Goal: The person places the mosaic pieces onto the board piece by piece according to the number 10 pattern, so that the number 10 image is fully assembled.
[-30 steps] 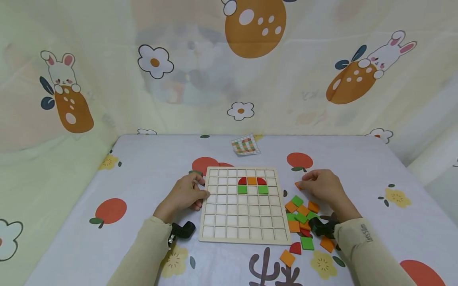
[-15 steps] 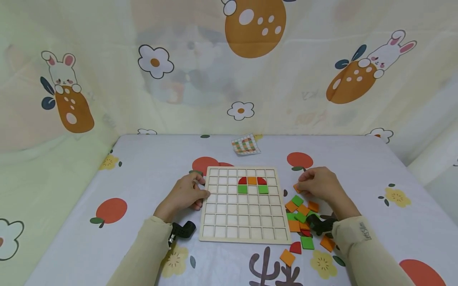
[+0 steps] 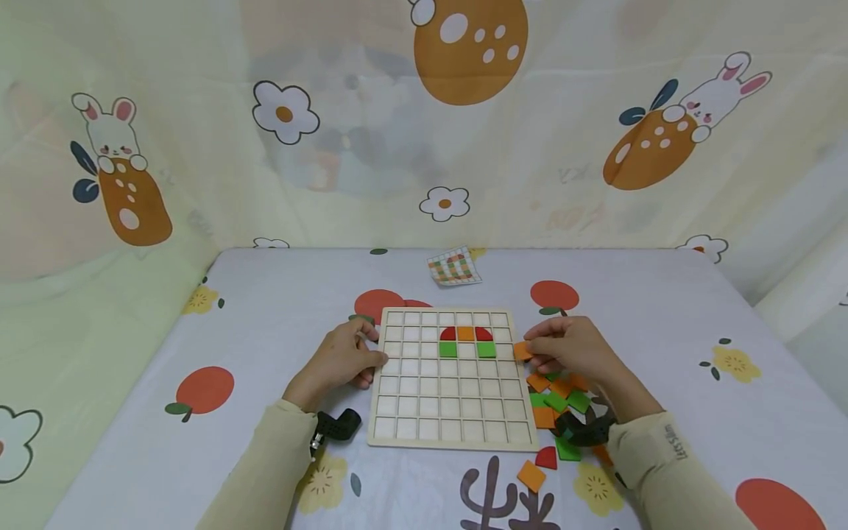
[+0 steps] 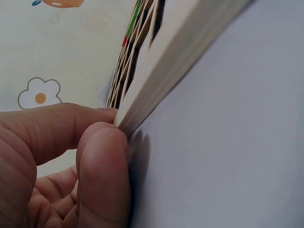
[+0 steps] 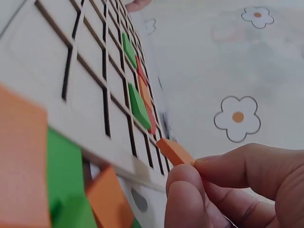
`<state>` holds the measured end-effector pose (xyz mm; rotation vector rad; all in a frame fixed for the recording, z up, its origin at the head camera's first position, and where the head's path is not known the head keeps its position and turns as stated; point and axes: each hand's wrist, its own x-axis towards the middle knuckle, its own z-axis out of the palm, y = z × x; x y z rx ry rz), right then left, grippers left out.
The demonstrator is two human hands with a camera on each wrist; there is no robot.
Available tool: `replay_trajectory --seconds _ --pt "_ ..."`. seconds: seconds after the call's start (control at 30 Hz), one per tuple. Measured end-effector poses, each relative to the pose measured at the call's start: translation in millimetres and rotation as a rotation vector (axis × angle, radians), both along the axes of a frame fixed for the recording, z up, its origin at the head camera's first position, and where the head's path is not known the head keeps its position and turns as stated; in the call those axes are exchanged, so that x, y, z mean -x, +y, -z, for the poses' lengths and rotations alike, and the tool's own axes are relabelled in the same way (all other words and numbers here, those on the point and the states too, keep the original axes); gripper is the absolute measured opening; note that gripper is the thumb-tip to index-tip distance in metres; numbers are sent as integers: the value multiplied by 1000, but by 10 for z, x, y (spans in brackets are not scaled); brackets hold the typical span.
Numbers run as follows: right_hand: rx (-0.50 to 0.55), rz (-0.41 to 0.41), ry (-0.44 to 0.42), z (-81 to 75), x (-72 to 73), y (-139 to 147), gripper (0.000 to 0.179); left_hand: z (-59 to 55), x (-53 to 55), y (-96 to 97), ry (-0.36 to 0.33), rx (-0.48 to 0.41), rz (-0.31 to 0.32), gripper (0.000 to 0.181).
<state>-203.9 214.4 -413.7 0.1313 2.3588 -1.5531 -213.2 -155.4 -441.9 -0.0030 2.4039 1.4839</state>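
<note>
A pale wooden grid board [image 3: 457,412] lies on the table between the hands. Two green squares, two red quarter-round tiles and one orange square sit in cells of its upper right part. My left hand [image 3: 341,358] holds the board's left edge, thumb and index finger at the rim [image 4: 137,107]. Between the thumb and fingertips of my right hand [image 3: 573,350] is an orange square tile [image 5: 175,151], held at the board's right edge. Just below that hand lies a heap of loose tiles, with a green square [image 3: 556,402] among them, partly hidden under the right wrist.
A small patterned card [image 3: 454,267] lies beyond the board at the table's far side. Near the board's lower right corner are a red quarter-round tile [image 3: 546,458] and an orange tile [image 3: 531,476]. A printed cloth backdrop [image 3: 371,162] rises behind the table.
My right hand has moved left with the orange tile, from right of the board to its right edge. My left hand has stayed at the board's left edge.
</note>
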Motion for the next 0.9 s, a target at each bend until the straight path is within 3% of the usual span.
replay_trajectory --seconds 0.4,0.9 --pt "108 -50 -29 65 -31 -143 27 13 10 -2 3 -10 1 34" --pt "164 -69 -53 114 -51 -195 25 3 2 -6 -3 -13 6 35"
